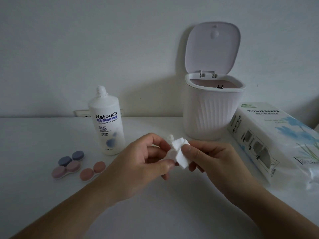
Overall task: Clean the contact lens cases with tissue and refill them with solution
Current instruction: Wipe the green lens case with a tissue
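— Nearest the lens: two bare forearms rising from 6 o'clock, meeting mid-table. Left hand curled, thumb and fingertips pinching a small white lens case; most of that case hidden behind fingers and paper. Right hand curled too, thumb and forefinger pinching a folded white tissue and pressing it against the case.

— Any writing readable?

— Plenty. At 11 o'clock from the hands, standing upright with its cap off: solution bottle, marked "Natouch" and "Contact Lens Solution", plus Chinese characters and "20H". At 3 o'clock, lying on its side: tissue pack, printed "TISSUE PAPER" twice, on top and on the end face, with blue flower artwork. Smaller print there too blurred to read.

— And the other cases?

— At 9 o'clock from the hands, all capped, flat on the white table: purple lens case farthest back, pink lens case touching it in front, orange lens case just beside to the right.

— Behind the hands?

— At 1 o'clock: ribbed white bin, lid flipped up against the wall, something small and dark at the rim, too tiny to identify. Between bin and hands, a small white piece poking up, unclear what.
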`<move>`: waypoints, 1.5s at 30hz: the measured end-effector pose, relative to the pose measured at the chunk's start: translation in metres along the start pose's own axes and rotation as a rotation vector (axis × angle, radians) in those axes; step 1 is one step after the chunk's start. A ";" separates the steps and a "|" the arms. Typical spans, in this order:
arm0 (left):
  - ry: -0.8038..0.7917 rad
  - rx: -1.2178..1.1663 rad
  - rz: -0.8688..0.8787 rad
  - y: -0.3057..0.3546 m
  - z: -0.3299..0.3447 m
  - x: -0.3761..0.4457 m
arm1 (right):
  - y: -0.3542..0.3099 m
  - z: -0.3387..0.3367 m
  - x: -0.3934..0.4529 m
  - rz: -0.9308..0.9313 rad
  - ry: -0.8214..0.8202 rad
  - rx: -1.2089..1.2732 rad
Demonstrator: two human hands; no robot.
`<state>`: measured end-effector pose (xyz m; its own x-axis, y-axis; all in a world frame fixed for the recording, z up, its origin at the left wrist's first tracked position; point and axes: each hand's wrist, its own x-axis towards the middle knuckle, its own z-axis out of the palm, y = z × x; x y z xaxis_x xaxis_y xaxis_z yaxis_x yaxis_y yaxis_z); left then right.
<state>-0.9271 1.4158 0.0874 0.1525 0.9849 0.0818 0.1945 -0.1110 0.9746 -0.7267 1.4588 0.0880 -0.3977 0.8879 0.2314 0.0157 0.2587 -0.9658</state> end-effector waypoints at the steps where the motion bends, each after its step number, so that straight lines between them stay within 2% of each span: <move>1: 0.009 0.014 0.003 -0.001 0.000 0.000 | 0.000 0.001 0.000 -0.007 -0.014 -0.002; 4: 0.069 0.041 0.010 -0.004 -0.001 0.002 | 0.000 0.002 0.000 0.009 -0.064 -0.055; 10: 0.117 0.037 0.001 -0.009 0.000 0.003 | 0.006 -0.001 0.001 0.174 -0.144 -0.149; 15: 0.112 -0.018 0.083 -0.005 0.001 0.001 | 0.004 -0.006 0.002 0.170 -0.081 -0.141; 20: 0.254 0.254 0.235 -0.007 0.004 0.001 | 0.002 -0.007 0.002 0.185 -0.100 -0.082; 28: 0.257 0.299 0.272 -0.009 0.003 0.000 | 0.005 -0.007 0.004 0.076 0.088 0.023; 30: 0.255 0.306 0.279 -0.009 0.003 -0.001 | 0.005 -0.007 0.004 0.062 0.093 0.045; 37: 0.319 0.301 0.340 -0.007 0.003 -0.001 | 0.002 -0.007 0.002 0.140 -0.155 0.019; 41: 0.283 0.393 0.418 -0.005 0.003 -0.001 | 0.001 -0.008 0.001 0.255 -0.260 0.078; 45: 0.200 0.400 0.388 -0.007 0.001 0.000 | -0.001 -0.009 0.000 0.303 -0.346 0.045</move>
<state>-0.9279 1.4168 0.0807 0.1073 0.8641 0.4917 0.5169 -0.4710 0.7148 -0.7181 1.4620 0.0895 -0.6641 0.7400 -0.1069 0.1412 -0.0162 -0.9898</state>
